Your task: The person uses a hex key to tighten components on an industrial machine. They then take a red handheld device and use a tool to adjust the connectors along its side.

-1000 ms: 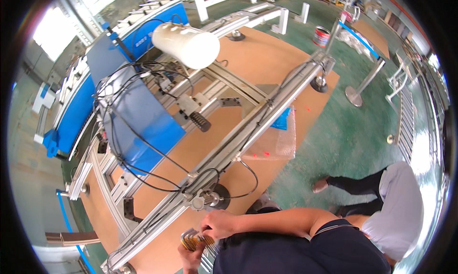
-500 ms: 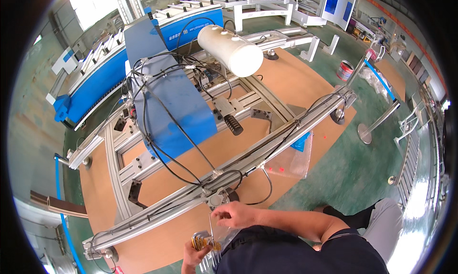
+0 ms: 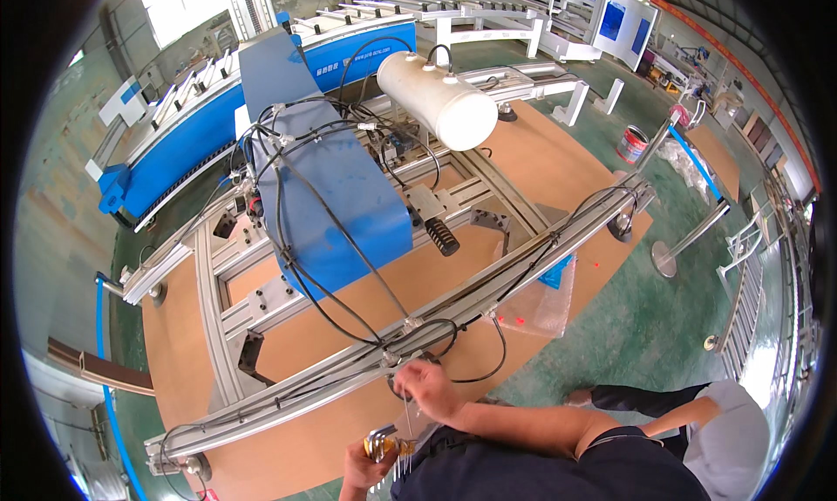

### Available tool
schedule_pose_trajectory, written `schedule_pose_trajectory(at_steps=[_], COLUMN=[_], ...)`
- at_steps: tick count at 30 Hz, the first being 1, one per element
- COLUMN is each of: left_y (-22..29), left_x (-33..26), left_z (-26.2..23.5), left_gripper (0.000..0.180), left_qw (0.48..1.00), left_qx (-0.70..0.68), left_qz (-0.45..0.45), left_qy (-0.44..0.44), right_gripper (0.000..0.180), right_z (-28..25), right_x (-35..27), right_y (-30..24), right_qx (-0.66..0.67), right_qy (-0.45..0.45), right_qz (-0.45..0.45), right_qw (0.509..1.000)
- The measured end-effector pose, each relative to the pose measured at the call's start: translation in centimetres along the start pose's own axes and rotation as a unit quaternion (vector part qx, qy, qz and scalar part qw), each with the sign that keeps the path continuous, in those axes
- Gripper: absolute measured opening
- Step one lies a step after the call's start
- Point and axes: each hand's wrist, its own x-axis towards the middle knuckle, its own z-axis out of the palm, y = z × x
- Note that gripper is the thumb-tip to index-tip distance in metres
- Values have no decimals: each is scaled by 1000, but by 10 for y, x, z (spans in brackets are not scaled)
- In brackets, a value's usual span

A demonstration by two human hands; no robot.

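Observation:
My right hand [image 3: 425, 388] is at the near aluminium rail [image 3: 288, 396] of a machine frame, fingers pinched on a thin pale strip beside the black cables [image 3: 453, 331] that run along the rail. Lower down, close to my body, my left hand [image 3: 362, 466] grips a small shiny metal tool with a yellowish part [image 3: 384, 444]. Thin pale strips hang below that hand. What the pinched strip is exactly I cannot tell.
The frame lies on brown boards [image 3: 288, 453] over a green floor. A blue housing [image 3: 336, 196] and a white cylinder tank [image 3: 436, 100] sit on it. A clear plastic bag [image 3: 545, 300] hangs off the rail. A person in grey [image 3: 728, 431] crouches at my right. A red tin [image 3: 632, 143] stands farther off.
My right hand has risen from beside my left hand up to the rail and cables. My head has tilted, so the frame now fills more of the view.

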Motion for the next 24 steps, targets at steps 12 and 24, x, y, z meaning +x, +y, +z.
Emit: schedule_pose_trajectory(at_steps=[12, 24], left_y=[-137, -250], left_x=[22, 73], left_z=[-18, -5], left_gripper=[27, 35], left_qw=[992, 936], left_qx=[63, 242], left_qz=[-101, -251], left_qy=[47, 39], right_gripper=[16, 18], right_z=[-159, -163], right_x=[80, 241], right_y=[-112, -151], right_qx=[-84, -464], right_qy=[131, 33], right_qz=[-40, -154], right_qw=[987, 871])
